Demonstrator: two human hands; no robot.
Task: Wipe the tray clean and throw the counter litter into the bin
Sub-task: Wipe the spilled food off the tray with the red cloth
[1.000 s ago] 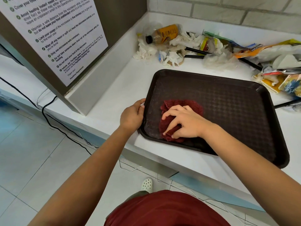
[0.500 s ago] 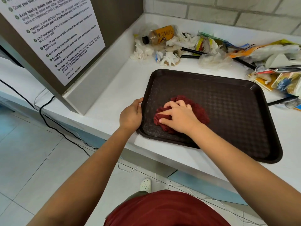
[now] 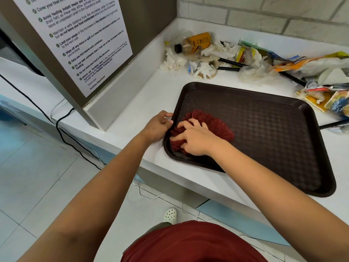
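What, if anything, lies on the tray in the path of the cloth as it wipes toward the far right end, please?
Nothing visible does. The right hand presses the red cloth at the tray's near-left corner, and the rest of its surface shows bare. The litter lies on the counter beyond the far rim, outside the tray.

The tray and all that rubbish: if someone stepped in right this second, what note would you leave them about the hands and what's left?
Left hand grips the near-left rim of the brown tray, steadying it on the white counter.
Right hand presses the red cloth into the tray's near-left corner.
Done: wiping is under way; how clean the tray is I cannot tell.
Left: finish the tray, then bin the litter heaped along the back wall, including a bottle. No bin is in view.
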